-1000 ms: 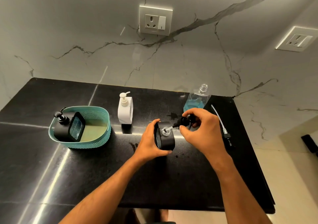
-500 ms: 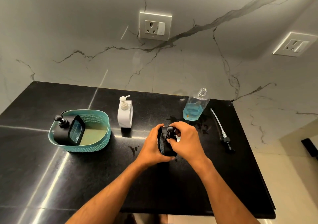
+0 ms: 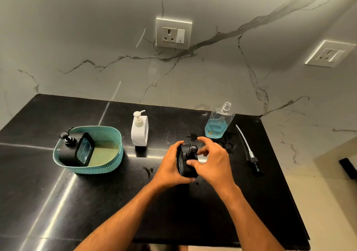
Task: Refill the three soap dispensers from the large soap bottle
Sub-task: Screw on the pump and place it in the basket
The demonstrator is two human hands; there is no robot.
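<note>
Counter — hands hide dispenser.

A black stone counter meets grey-veined marble walls. Two socket plates, one ahead, another right. Pale floor beyond.

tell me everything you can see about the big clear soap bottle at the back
The large soap bottle looks like clear plastic, broad and flat-sided, narrowing to a threaded neck with no cap or pump on it. It stands upright at the back right of the black counter, near the marble wall. Blue liquid fills roughly its lower half. Neither hand touches it; dark wet spots lie beside its base.
</note>
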